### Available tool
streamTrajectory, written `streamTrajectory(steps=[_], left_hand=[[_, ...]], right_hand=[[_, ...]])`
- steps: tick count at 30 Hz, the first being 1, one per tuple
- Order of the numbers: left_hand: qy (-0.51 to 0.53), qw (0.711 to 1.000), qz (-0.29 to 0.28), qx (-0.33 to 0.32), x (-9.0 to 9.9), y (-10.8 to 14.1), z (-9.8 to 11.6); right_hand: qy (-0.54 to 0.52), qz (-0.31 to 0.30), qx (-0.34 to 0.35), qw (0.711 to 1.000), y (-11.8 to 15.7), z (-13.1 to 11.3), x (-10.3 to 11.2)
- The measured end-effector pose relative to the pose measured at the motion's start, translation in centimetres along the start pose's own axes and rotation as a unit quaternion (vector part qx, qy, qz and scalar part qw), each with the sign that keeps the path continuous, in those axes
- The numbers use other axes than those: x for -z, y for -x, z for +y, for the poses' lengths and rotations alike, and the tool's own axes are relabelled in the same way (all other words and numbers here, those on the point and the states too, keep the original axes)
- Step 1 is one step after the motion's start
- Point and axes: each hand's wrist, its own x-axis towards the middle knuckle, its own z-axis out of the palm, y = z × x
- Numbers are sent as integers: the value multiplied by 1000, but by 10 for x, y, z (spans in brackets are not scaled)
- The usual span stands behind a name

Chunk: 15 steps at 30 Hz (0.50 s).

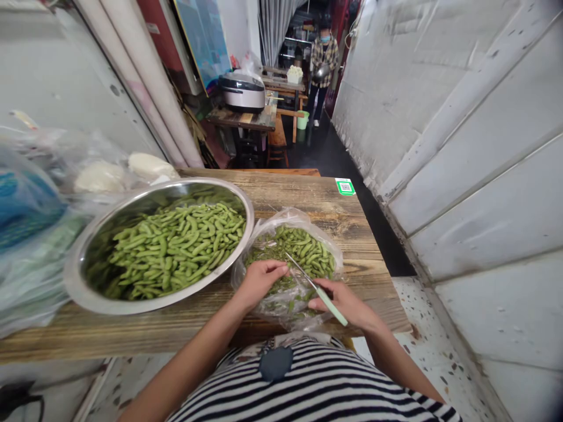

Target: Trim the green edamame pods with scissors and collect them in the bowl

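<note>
Pale, scuffed walls (387,88) run along the right of a narrow room; farther back, a person (331,55) in a checked shirt stands with a rounded metal vessel (322,72), near a small table (259,122) bearing a lidded appliance (241,94). Closest to us is a wooden tabletop (369,258), with a green code card (345,187) at its far right corner.

We see green pods in two places. One heap (176,240) fills a wide steel bowl (132,308) on the left; the other (312,252) sits in a clear plastic bag (288,215) directly ahead of the wearer. Bag and bowl lie side by side, seemingly so both are within easy reach. The bag's mouth is spread wide, which leaves its pods exposed to both hands.

Our left hand (256,285) reaches over the bag's near side, thumb and fingertips drawn narrowly together; we cannot tell whether a pod is between them. Our right hand (347,305) holds a slim bladed tool (331,306) by its pale green handle. Its metal end slants over the pods towards the left fingertips, a hold that appears to favour close work. More plastic bags (39,234) crowd the table's left side.
</note>
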Motion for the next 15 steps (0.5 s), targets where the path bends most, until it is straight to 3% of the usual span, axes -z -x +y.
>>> streamTrajectory(steps=[15], left_hand=[[20,999,-33,13,9,9,10]], right_hand=[[63,-5,8,998,-3,-7,2]])
